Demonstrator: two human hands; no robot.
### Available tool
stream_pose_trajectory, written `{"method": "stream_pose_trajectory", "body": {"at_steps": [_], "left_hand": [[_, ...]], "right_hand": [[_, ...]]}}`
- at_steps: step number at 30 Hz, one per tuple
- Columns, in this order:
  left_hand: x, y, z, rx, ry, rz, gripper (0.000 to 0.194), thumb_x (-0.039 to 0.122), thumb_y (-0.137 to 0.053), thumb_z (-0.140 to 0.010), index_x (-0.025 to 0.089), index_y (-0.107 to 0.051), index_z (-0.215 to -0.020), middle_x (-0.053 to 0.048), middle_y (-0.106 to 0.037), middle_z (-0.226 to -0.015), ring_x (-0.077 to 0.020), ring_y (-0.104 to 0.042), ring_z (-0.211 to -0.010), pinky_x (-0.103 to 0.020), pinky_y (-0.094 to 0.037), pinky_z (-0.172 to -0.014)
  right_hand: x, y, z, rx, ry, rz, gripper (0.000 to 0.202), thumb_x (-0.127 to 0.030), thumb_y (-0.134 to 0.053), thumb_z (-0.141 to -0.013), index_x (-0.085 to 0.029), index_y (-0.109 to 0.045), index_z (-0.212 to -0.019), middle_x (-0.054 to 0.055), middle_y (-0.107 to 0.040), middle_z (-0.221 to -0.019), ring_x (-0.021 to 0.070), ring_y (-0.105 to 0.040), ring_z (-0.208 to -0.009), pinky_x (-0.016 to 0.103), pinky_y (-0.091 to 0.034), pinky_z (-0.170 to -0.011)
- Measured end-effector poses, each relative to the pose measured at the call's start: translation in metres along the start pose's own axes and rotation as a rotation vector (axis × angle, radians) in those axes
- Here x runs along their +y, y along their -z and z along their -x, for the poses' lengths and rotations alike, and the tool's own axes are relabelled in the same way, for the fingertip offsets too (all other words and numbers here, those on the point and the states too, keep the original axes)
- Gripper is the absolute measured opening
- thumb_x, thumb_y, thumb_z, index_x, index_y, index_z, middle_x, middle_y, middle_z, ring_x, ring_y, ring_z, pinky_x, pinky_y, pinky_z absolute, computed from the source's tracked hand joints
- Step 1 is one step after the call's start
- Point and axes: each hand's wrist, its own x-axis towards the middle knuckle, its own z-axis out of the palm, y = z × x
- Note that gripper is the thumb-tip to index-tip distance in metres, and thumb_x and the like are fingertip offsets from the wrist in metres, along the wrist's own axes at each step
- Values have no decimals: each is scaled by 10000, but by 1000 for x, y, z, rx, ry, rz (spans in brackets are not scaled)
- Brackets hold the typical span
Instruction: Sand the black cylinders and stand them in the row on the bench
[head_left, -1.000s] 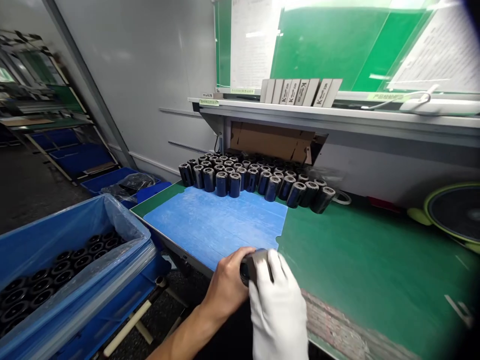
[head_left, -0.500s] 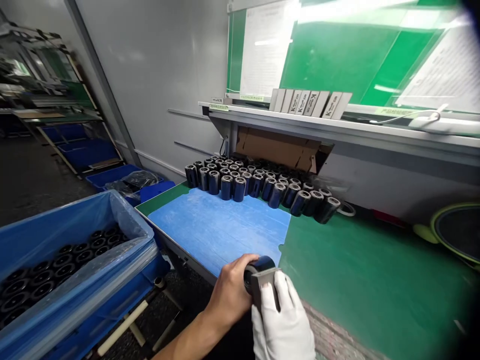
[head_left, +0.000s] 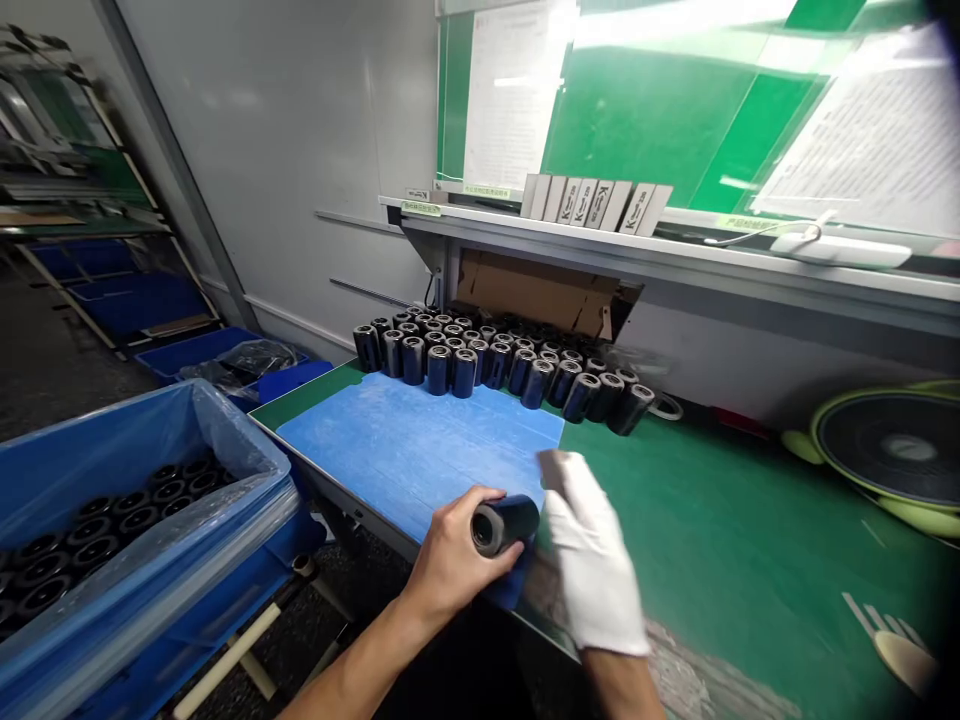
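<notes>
My left hand [head_left: 457, 545], bare, is closed around a glossy black hollow cylinder [head_left: 517, 520]. Its open, ringed end faces left, and it is tipped nearly on its side over the table's front edge. To the right, my right hand [head_left: 592, 550] wears a white glove and grips a small grey-brown sanding block [head_left: 553, 470], partly covered by the fingers. A gap separates the block from the cylinder. Beyond both hands lies a blue mat [head_left: 405, 440]. Several similar black cylinders [head_left: 463, 372] stand upright in rows at its far side.
At left, a blue lined bin [head_left: 247, 470] holds several more black cylinders [head_left: 94, 550]. Grey blocks marked 220 [head_left: 585, 203] line the shelf [head_left: 675, 262]. A round green-rimmed fan [head_left: 900, 445] sits on the right of the green tabletop [head_left: 720, 520].
My right hand has moved the sanding block off the cylinder, up and to the right. My left hand keeps hold of the cylinder, whose end shows more fully. The view has shifted slightly right.
</notes>
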Motion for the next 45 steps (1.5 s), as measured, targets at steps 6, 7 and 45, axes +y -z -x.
{"method": "stream_pose_trajectory", "body": {"at_steps": [6, 7, 45], "left_hand": [[-14, -9, -5, -77, 82, 149, 519, 181, -842, -665, 208, -668, -1153, -50, -733, -1185, -227, -696, -1071, -293, -539, -947], [-17, -12, -5, -86, 85, 133, 535, 185, -850, -657, 207, -671, -1161, -49, -738, -1169, -228, -699, -1060, -293, -543, -940], [-13, -27, -6, -35, 140, 134, 268, 223, -636, -843, 189, -757, -1079, -78, -794, -1036, -256, -729, -927, -302, -580, -815]], "right_hand": [[27, 31, 32, 141, -367, 41, 691, -671, -439, -947, -326, -404, -1545, -3, -349, -1612, 304, -328, -1484, 553, -275, -1239], [29, 26, 43, 106, -319, 82, 659, -627, -424, -977, -326, -372, -1561, 0, -310, -1630, 298, -326, -1487, 549, -295, -1232], [18, -60, 39, 37, 338, 446, 522, -317, -281, -1035, -212, -445, -1520, 145, -552, -1441, 372, -427, -1415, 586, -533, -990]]}}
